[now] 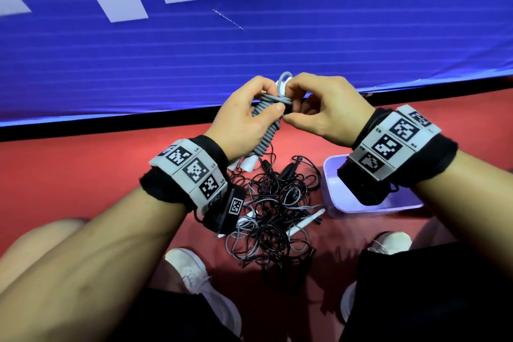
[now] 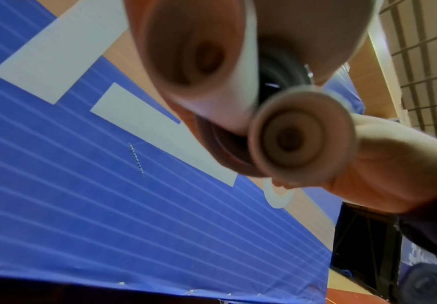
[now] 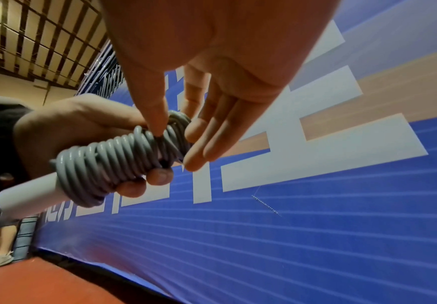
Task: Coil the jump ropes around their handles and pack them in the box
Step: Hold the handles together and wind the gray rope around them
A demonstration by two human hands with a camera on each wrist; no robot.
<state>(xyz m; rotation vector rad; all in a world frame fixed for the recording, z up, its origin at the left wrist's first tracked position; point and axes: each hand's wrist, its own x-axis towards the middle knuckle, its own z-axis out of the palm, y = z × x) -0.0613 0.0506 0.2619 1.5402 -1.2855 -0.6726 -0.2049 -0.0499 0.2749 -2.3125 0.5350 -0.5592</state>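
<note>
Head view: left hand (image 1: 244,116) is wrapped around the grey jump rope (image 1: 265,125) coiled on its white handles, right hand (image 1: 313,108) pinching the last loop at the top, all held above the loose rope tangle (image 1: 277,203) on the floor beside the box (image 1: 333,203).

Left wrist view: just blurry handle ends (image 2: 300,135).

Right wrist view: cord looks springy and slick (probably light), so I'd grip across the coils.

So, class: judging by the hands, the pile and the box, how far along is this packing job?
Done: grey rope almost fully coiled around its white handles. In hand: left hand grips the bundle; right hand pinches the last loop. Left: tangled pile on the floor, and packing; the box shows no ropes.
</note>
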